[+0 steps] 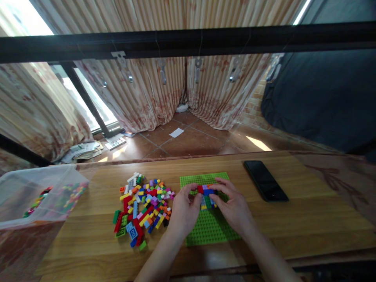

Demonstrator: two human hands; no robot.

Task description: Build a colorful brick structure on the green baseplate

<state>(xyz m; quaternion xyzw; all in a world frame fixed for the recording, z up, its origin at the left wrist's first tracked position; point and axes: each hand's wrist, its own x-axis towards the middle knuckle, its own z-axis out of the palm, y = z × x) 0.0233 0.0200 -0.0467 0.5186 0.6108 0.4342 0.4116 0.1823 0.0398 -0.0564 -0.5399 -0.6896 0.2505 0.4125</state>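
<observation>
A green studded baseplate [210,229] lies on the wooden table. On its upper half stands a small block of joined toy bricks [207,200] in red, purple, blue, green, yellow and orange. From the left side, my left hand [186,207] pinches this brick build, its thumb and forefinger at the red end. My right hand [233,201] grips the opposite end, thumb by the lower bricks and forefinger over the top edge. The fingers partly cover the build, so its outer ends are hidden.
A loose pile of coloured bricks [147,203] spreads over the table [96,211] to the left of the baseplate. Farther left is a translucent plastic box [60,172] with more bricks inside. A black phone [266,181] lies at the right. A dark horizontal bar [188,41] crosses beyond the table.
</observation>
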